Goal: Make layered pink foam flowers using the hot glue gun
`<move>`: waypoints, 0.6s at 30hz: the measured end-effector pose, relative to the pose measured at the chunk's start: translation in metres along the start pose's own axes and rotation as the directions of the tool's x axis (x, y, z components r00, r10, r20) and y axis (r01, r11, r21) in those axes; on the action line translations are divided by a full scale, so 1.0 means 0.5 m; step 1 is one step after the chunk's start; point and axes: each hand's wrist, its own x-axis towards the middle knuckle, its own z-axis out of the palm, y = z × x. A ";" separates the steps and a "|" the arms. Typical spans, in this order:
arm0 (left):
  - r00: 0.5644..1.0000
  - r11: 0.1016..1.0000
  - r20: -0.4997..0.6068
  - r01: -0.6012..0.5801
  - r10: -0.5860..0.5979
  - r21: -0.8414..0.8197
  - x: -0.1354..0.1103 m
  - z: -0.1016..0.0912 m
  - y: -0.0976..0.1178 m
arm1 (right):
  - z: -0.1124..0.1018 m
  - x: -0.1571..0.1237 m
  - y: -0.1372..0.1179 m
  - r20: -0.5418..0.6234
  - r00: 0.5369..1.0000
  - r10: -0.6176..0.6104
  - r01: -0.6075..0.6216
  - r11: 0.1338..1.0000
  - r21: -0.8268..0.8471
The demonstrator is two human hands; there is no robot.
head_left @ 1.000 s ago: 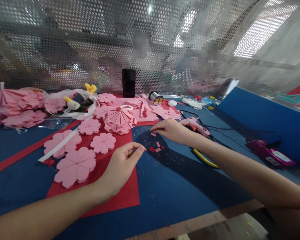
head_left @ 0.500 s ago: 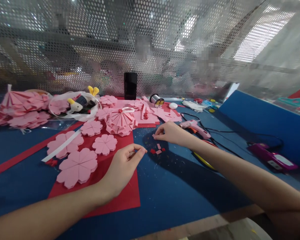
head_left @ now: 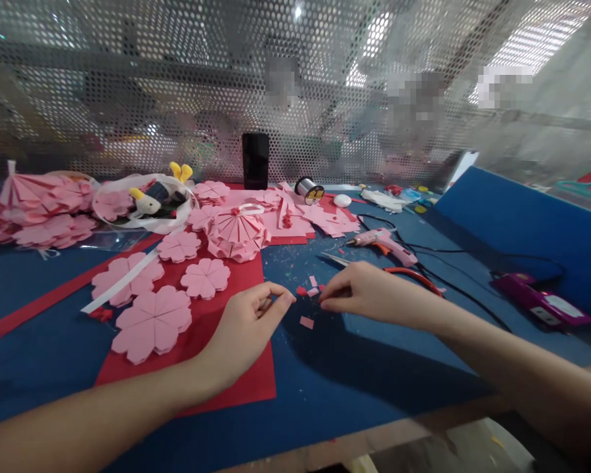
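On the blue worktop (head_left: 335, 397), a loose pink paper scrap (head_left: 306, 322) lies between the left hand (head_left: 249, 325) and the right hand (head_left: 374, 294), slightly nearer the person than both grips, whose fingertips draw close, whether fully pressed together or pinching something I cannot tell.

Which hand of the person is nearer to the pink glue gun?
Right. The right hand is on the near side of the glue gun, not touching it; the left hand is farther away, well to the left of it and also on its near side.
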 end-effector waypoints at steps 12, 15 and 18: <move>0.967 0.939 0.250 -0.120 0.037 0.323 -0.038 0.025 0.024 | -0.072 -0.021 0.229 -0.479 0.804 0.352 -0.535 0.781 -0.323; 0.939 0.910 0.319 -0.237 0.126 0.339 -0.055 0.033 0.018 | -0.057 -0.007 0.270 -0.505 0.792 0.343 -0.536 0.787 -0.307; 0.938 0.899 0.304 -0.273 0.169 0.344 -0.060 0.036 0.009 | -0.054 -0.007 0.291 -0.538 0.778 0.325 -0.538 0.787 -0.302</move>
